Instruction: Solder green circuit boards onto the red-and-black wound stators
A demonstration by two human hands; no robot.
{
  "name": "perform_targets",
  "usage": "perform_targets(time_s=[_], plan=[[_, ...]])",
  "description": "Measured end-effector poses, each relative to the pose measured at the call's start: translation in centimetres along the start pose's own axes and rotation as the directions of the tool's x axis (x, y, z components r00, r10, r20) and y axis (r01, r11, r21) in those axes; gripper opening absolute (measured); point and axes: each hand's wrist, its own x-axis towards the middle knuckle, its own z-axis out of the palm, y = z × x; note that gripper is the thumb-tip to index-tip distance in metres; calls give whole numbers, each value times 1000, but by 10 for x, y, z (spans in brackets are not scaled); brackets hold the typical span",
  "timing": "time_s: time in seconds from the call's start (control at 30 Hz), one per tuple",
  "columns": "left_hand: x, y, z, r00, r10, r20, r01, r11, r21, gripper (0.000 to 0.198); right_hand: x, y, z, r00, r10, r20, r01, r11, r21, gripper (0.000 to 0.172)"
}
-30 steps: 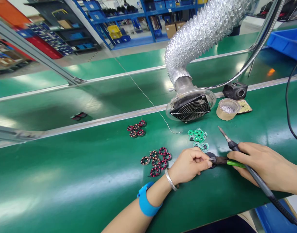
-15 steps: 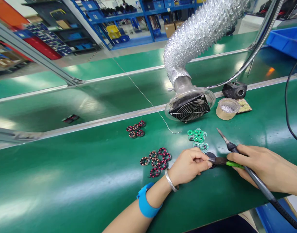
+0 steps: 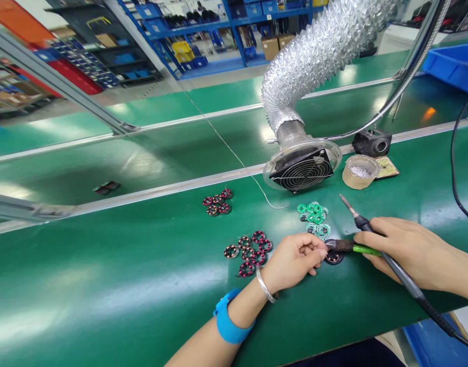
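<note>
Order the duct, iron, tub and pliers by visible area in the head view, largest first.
1. Duct
2. Iron
3. Tub
4. Pliers, partly hidden by the right hand

Two hands are in view, one left hand point(image 3: 295, 262) and one right hand point(image 3: 405, 250). There is one pair of pliers point(image 3: 342, 246), one soldering iron point(image 3: 400, 275) and one dark round piece point(image 3: 333, 259) beneath the pliers. The wound rings lie in two groups: five in the far group point(image 3: 217, 199), seven in the near group point(image 3: 252, 256). The green boards point(image 3: 315, 218) overlap too much for an exact count. Also one silver duct point(image 3: 285, 81), one fan grille point(image 3: 305, 174), one round tub point(image 3: 359, 177), one bracelet point(image 3: 265, 285) and one blue wristband point(image 3: 231, 321).
</note>
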Motion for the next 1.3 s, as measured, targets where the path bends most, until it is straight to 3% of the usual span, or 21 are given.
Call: perform_targets(time_s=[0.37, 0.8, 0.93, 1.03, 1.1, 1.2, 1.23, 1.3], plan=[[-1, -1, 1, 1000, 24, -16, -24, 999, 25, 20, -8, -3, 8, 998, 65, 24, -67, 993, 98, 24], [0, 0, 1, 1000, 15, -22, -14, 999, 32, 19, -4, -6, 9, 998, 36, 46, -41, 993, 112, 24], [0, -1, 2, 1000, 21, -20, -20, 999, 41, 21, -6, -7, 11, 997, 58, 53, -67, 980, 185, 24], [-1, -2, 2, 999, 28, -19, -28, 999, 34, 20, -16, 2, 17, 990, 142, -7, -137, 970, 201, 20], [-2, -1, 2, 999, 39, -14, -39, 999, 24, 17, -27, 14, 24, 965, 233, -121, -212, 964, 160, 19], [-2, 1, 0, 980, 158, -120, -143, 982, 123, 13, -44, 32, 32, 910, 363, -201, -376, 926, -33, 22], [-2, 1, -1, 953, 244, -179, -202, 953, 225, 13, -47, 36, 34, 900, 371, -227, -396, 915, -73, 22], [-1, 1, -2, 858, 456, -236, -298, 817, 494, 18, -47, 37, 38, 899, 335, -284, -368, 927, -71, 24]])
